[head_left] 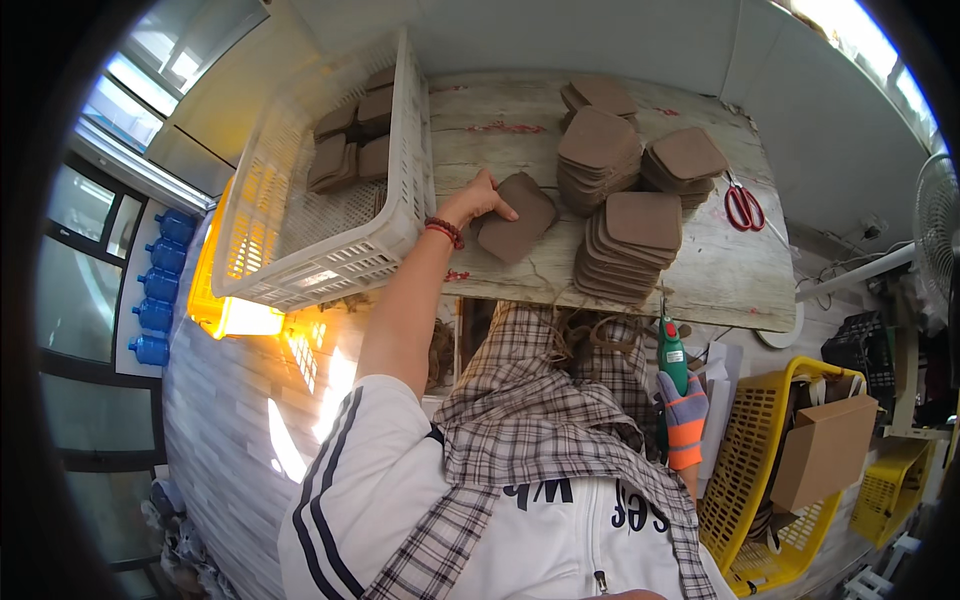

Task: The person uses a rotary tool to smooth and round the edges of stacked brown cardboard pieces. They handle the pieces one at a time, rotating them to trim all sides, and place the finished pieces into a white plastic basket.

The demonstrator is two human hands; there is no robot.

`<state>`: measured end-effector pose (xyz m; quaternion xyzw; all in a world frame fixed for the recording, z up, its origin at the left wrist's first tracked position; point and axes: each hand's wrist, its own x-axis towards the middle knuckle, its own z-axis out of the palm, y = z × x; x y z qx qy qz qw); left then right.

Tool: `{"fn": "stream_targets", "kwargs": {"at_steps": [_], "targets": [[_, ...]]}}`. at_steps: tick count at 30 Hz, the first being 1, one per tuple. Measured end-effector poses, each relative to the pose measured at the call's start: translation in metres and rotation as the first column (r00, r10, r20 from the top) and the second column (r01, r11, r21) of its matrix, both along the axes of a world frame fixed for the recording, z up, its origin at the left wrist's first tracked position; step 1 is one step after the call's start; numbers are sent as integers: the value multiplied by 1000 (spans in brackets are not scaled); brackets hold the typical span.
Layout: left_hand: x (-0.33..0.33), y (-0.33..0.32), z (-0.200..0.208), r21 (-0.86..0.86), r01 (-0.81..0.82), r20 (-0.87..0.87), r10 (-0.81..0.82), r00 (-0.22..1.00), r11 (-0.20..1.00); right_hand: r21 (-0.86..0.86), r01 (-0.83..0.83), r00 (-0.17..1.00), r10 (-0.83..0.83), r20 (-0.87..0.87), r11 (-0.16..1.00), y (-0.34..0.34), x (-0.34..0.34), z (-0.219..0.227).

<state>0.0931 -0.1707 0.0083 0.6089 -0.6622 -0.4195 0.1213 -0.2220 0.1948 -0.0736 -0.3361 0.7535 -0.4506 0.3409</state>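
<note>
My left hand pinches brown pads by their left side, thumb on top, left of the tabletop's middle, toward its near edge. My gloved right hand wraps a green tool just off that edge. Pad stacks stand right of middle, red scissors near the right edge, a white crate at the left.

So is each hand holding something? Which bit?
Left hand seems to grip a brown pad by its left edge; gloved right hand holds a green tool by its body.
</note>
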Motion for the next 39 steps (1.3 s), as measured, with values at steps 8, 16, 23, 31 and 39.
{"fn": "stream_targets", "kwargs": {"at_steps": [8,16,23,31,39], "targets": [[-18,65,8,-741,285,348,-14,937,608,-116,-2,993,15,115,993,2,8,8],[-15,62,-15,-745,249,368,71,927,619,-91,-59,998,60,1,994,5,12,17],[-15,116,-3,-701,261,296,-63,953,664,-83,-196,970,205,128,977,-61,43,53],[-18,125,-8,-653,259,308,-62,949,712,109,-451,836,462,-295,886,-166,94,70],[18,159,87,-672,177,105,-144,984,719,-196,-417,908,397,-132,888,-129,77,73]]}}
